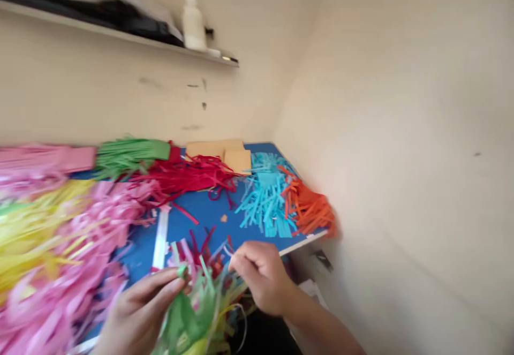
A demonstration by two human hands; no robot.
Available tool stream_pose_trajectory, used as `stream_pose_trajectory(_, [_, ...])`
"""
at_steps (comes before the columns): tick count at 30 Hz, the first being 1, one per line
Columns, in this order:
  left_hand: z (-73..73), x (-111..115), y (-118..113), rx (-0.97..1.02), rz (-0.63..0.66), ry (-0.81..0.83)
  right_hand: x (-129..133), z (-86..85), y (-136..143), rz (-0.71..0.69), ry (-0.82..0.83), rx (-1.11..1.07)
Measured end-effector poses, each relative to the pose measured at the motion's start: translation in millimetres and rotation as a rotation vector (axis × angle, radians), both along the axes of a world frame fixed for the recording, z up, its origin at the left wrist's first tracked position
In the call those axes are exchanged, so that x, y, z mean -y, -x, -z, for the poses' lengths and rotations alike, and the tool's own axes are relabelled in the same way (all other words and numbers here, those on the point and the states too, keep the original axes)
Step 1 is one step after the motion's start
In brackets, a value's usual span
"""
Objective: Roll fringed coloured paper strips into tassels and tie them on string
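My left hand (140, 309) pinches the rolled top of a green paper fringe (188, 317) between thumb and fingers, with the cut strips hanging below. To its right, my right hand (263, 277) is closed in a pinch at the table's front edge. Thin pale strands show at its fingertips, but what it grips is blurred. Between and beneath both hands hangs a bunch of mixed paper strips (220, 291) in green, yellow, pink and red. A thin white string (244, 325) loops down below my right hand.
On the blue table (201, 210) lie fringed papers: pink (100, 221), yellow (36, 232), green (128, 154), red (188, 175), light blue (267, 194) and orange (309, 205). Tan paper pieces (237, 160) lie behind. A wall shelf (120, 36) holds a white nozzle bottle (194, 23). Walls border the corner.
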State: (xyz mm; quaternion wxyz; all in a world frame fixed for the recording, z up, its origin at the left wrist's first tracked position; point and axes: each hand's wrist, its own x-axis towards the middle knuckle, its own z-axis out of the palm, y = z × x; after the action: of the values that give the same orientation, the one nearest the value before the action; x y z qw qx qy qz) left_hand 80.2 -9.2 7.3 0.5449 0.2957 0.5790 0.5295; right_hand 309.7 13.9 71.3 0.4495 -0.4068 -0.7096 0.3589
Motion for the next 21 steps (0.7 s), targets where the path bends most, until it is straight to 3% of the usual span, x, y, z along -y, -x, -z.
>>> stream_pose_trajectory(4, [-37.3,9,-17,0.236,0.035,0.029,16,-3.2,37,-0.137,-0.056,0.086])
stream_pose_trajectory(7, [-49.1,15,-22,0.263,0.037,-0.008,17,-2.7,48,-0.157,-0.075,0.109])
stream_pose_trajectory(16, [-38.0,29,-9,0.209,0.052,-0.041,26,-5.0,54,-0.176,-0.095,0.140])
stream_pose_trajectory(21, [-36.0,33,-2,-0.018,0.127,-0.191,28,-8.8,56,-0.170,-0.153,0.349])
